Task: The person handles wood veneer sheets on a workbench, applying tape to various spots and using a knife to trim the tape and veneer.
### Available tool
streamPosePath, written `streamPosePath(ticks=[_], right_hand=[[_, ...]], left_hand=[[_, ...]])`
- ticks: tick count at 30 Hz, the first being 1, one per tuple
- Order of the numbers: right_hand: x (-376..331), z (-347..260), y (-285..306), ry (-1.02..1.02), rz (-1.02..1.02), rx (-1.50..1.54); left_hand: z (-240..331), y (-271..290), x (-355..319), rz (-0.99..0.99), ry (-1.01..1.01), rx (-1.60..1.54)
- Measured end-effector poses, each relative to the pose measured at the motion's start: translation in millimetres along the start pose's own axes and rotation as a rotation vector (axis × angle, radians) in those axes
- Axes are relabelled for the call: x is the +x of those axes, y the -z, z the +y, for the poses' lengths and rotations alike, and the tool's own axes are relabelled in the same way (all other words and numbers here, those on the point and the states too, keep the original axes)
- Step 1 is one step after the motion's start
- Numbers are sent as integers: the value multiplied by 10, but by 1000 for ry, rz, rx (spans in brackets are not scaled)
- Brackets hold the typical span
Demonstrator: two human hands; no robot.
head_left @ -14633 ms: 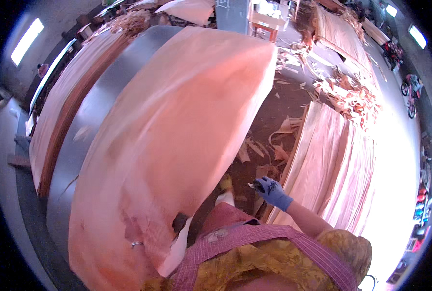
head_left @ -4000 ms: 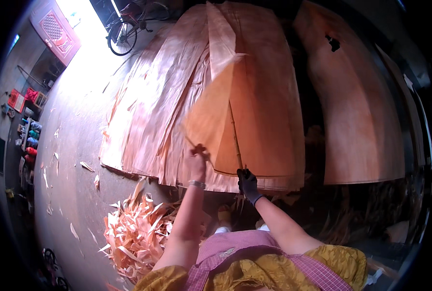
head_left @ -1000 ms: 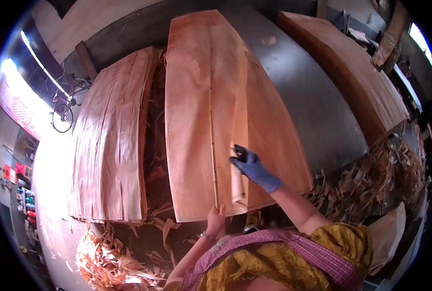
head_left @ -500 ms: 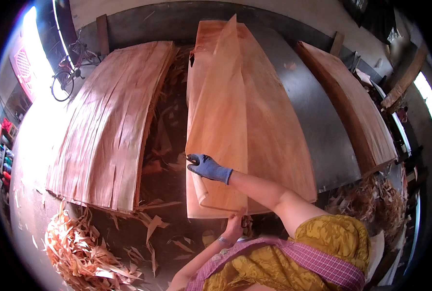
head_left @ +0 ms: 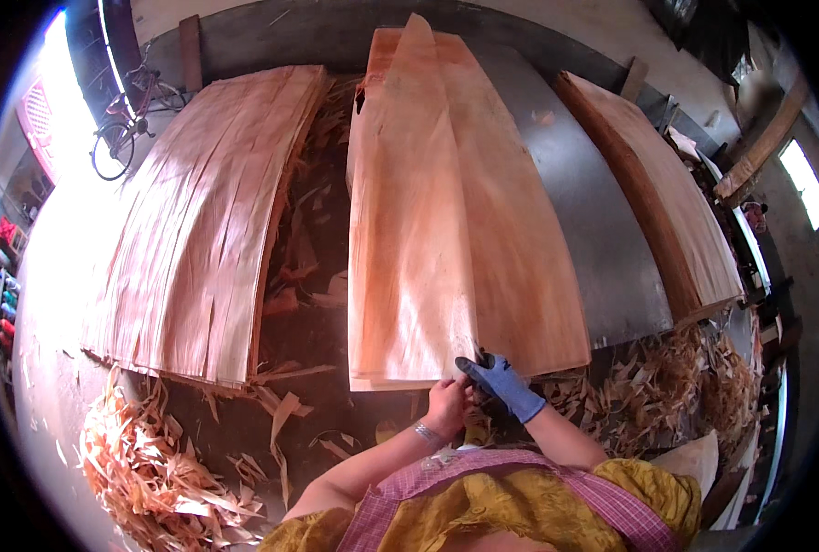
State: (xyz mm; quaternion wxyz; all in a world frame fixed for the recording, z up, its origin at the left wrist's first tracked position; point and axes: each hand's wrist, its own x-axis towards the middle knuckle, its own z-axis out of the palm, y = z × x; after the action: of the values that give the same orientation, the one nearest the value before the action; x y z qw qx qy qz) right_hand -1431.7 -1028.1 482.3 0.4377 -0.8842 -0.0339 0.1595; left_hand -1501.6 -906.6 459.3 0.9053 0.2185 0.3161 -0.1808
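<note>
A thin, orange-brown wood veneer sheet (head_left: 409, 239) lies lengthwise on the left part of a stack of wider veneer (head_left: 520, 267) before me. At its near right corner my bare left hand (head_left: 448, 407) is closed on the edge, a bracelet on the wrist. Close beside it, my right hand (head_left: 503, 379), in a blue glove with dark fingertips, pinches the same corner from the right. The fingertips of both hands partly hide the corner. The sheet's far end narrows to a point over the stack's far edge.
Left stands another veneer stack (head_left: 198, 221); right, a dark smooth panel (head_left: 594, 202) and a further stack (head_left: 658, 184). Heaps of veneer scraps (head_left: 152, 460) lie on the floor at lower left and lower right (head_left: 667, 377). A bicycle (head_left: 120, 138) stands at far left.
My right hand has moved from the sheet's left edge across to its near right corner, beside my left hand. The sheet's folded near left part now lies flatter.
</note>
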Motion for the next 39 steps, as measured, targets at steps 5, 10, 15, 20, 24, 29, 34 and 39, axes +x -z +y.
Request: streamPosePath(ticks=[5, 10, 15, 20, 24, 29, 34, 39], right_hand=[[-74, -306, 729, -166, -22, 498], [-163, -695, 2405, -68, 125, 681], [240, 783, 3716, 274, 139, 639], [-165, 2993, 4384, 304, 244, 636], [-1059, 3784, 4503, 128, 274, 720], [-1321, 4214, 4611, -112, 279, 823], [-558, 3955, 4735, -114, 309, 832], [739, 4340, 5043, -105, 414, 750]], left_hand=[[89, -289, -477, -458, 5, 96], [-224, -194, -477, -454, -106, -133], [-529, 44, -125, -202, -669, -598], [-1212, 255, -400, 235, -953, -220], [-2075, 362, -900, 175, -852, -158], [-2430, 452, -604, 238, -715, -143], [-1976, -200, 134, 295, -776, -37], [-1510, -913, 1435, 224, -763, 33]])
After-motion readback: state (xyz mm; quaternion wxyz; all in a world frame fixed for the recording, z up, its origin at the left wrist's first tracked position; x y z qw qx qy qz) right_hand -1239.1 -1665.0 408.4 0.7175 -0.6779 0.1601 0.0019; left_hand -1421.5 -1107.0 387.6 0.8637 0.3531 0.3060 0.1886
